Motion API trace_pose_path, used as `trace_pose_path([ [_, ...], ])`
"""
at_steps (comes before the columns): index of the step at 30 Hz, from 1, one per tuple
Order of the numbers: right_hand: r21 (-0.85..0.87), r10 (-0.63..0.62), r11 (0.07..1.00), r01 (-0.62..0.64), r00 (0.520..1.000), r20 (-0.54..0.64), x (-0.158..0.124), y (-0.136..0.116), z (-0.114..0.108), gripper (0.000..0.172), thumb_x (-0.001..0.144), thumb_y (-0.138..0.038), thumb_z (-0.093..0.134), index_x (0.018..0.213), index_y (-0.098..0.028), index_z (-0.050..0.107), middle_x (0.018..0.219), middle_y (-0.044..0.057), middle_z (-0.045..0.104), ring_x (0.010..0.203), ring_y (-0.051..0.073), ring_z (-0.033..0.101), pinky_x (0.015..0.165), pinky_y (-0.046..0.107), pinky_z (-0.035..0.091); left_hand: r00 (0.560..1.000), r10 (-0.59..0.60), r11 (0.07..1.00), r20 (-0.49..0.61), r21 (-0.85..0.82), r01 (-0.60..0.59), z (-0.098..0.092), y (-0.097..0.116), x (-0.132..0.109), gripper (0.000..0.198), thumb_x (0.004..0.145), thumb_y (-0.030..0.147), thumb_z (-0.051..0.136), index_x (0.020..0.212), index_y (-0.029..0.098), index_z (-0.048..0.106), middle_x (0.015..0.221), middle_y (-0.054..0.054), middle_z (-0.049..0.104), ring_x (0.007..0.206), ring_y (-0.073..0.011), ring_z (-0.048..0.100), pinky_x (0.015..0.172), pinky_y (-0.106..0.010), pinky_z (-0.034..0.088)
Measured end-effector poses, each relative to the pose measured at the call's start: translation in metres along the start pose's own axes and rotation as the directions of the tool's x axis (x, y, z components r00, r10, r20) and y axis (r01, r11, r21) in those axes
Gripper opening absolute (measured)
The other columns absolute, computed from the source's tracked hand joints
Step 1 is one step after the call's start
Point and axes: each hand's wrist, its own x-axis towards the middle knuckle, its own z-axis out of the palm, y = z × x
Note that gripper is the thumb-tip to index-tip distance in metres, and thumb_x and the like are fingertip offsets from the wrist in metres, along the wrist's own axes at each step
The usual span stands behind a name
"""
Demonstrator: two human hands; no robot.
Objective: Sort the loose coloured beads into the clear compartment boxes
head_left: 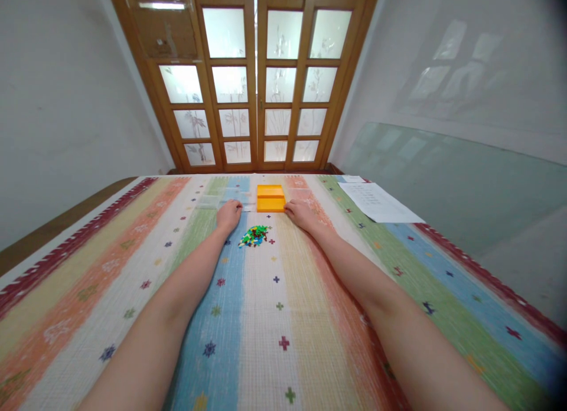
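Note:
A small orange tray [271,205] with a divider across it rests toward the far end of the table. At its near right corner my right hand [300,214] has its fingers pinched on the edge. My left hand [228,216] lies to the left of the tray, fingers curled together by the near edge of a see-through plastic piece [207,202]; what they hold, if anything, is hidden. Between my hands and nearer to me is a loose pile of tiny bricks [255,236] in green, blue, yellow, white and dark brown.
A striped, patterned cloth [261,316] covers the table. White printed sheets [376,201] lie at the far right. Another clear plastic piece [301,193] shows faintly right of the tray. Wooden doors with frosted panes [257,80] stand beyond, and a glass sheet [425,175] leans at the right wall.

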Motion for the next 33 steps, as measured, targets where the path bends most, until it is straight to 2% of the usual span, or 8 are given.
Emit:
trace_pose_path([
  [5, -0.013, 0.026, 1.0, -0.025, 0.999, 0.026, -0.001, -0.005, -0.003, 0.025, 0.106, -0.026, 0.052, 0.113, -0.018, 0.074, 0.116, 0.012, 0.072, 0.106, 0.022, 0.064, 0.094, 0.03, 0.045, 1.0, -0.015, 1.0, -0.009, -0.015, 0.015, 0.001, 0.001, -0.001, 0.029, 0.102, 0.027, 0.048, 0.115, 0.023, 0.074, 0.124, -0.009, 0.073, 0.113, -0.026, 0.067, 0.093, -0.035, 0.051],
  [9, -0.02, 0.045, 0.999, -0.045, 0.999, 0.004, -0.005, -0.007, -0.006, 0.032, 0.105, -0.028, 0.053, 0.132, -0.019, 0.068, 0.126, 0.013, 0.071, 0.116, 0.025, 0.063, 0.101, 0.033, 0.045, 0.995, -0.049, 0.998, -0.081, -0.045, 0.046, -0.003, -0.005, 0.004, 0.031, 0.102, 0.028, 0.047, 0.12, 0.024, 0.071, 0.127, -0.01, 0.071, 0.115, -0.0257, 0.066, 0.095, -0.035, 0.05],
  [12, 0.004, 0.068, 0.998, -0.068, 0.997, -0.034, -0.007, -0.005, -0.007, 0.04, 0.105, -0.03, 0.053, 0.143, -0.02, 0.062, 0.134, 0.014, 0.069, 0.12, 0.026, 0.063, 0.102, 0.035, 0.046, 0.98, -0.098, 0.995, -0.175, -0.015, 0.097, -0.015, -0.024, 0.011, 0.031, 0.099, 0.025, 0.046, 0.119, 0.022, 0.071, 0.126, -0.013, 0.069, 0.121, -0.0295, 0.061, 0.104, -0.041, 0.046],
  [15, 0.036, 0.153, 0.988, -0.15, 0.983, -0.105, -0.007, 0.002, -0.005, 0.035, 0.104, -0.025, 0.05, 0.132, -0.021, 0.069, 0.132, 0.012, 0.07, 0.117, 0.026, 0.064, 0.1, 0.036, 0.049, 0.941, -0.196, 0.976, -0.277, 0.043, 0.215, -0.03, -0.058, 0.016, 0.046, 0.095, 0.026, 0.049, 0.138, 0.018, 0.062, 0.138, -0.017, 0.064, 0.133, -0.0358, 0.053, 0.111, -0.051, 0.041],
  [18, 0.034, 0.186, 0.982, -0.184, 0.976, -0.111, -0.006, 0.008, -0.002, 0.027, 0.1, -0.022, 0.052, 0.113, -0.021, 0.076, 0.119, 0.011, 0.074, 0.109, 0.025, 0.065, 0.096, 0.035, 0.05, 0.976, -0.176, 0.977, -0.132, 0.097, 0.189, -0.038, -0.095, 0.018, 0.062, 0.088, 0.027, 0.054, 0.15, 0.02, 0.053, 0.153, -0.015, 0.056, 0.141, -0.0355, 0.047, 0.116, -0.051, 0.039],
  [22, 0.026, 0.161, 0.987, -0.16, 0.985, -0.06, -0.006, 0.01, -0.002, 0.022, 0.099, -0.026, 0.056, 0.105, -0.021, 0.076, 0.112, 0.01, 0.075, 0.105, 0.024, 0.065, 0.09, 0.032, 0.05, 0.995, -0.075, 0.985, 0.068, 0.159, 0.063, -0.042, -0.128, 0.018, 0.064, 0.086, 0.033, 0.056, 0.15, 0.023, 0.056, 0.162, -0.011, 0.049, 0.149, -0.0333, 0.042, 0.123, -0.048, 0.032],
  [28, 0.042, 0.123, 0.992, -0.121, 0.991, -0.045, -0.008, 0.007, -0.003, 0.021, 0.101, -0.03, 0.056, 0.105, -0.02, 0.075, 0.112, 0.011, 0.074, 0.102, 0.023, 0.065, 0.087, 0.031, 0.047, 0.997, -0.06, 0.963, 0.047, 0.264, 0.046, -0.046, -0.137, 0.009, 0.064, 0.091, 0.044, 0.055, 0.152, 0.024, 0.055, 0.165, -0.013, 0.045, 0.152, -0.038, 0.036, 0.124, -0.055, 0.026],
  [33, 0.039, 0.116, 0.993, -0.114, 0.992, -0.044, -0.008, 0.008, -0.003, 0.019, 0.101, -0.031, 0.059, 0.103, -0.019, 0.075, 0.112, 0.011, 0.073, 0.101, 0.023, 0.065, 0.085, 0.03, 0.047, 1.0, -0.021, 0.953, 0.002, 0.303, 0.02, -0.054, -0.142, 0.009, 0.056, 0.091, 0.049, 0.057, 0.139, 0.02, 0.063, 0.163, -0.016, 0.046, 0.153, -0.0394, 0.034, 0.124, -0.057, 0.025],
])
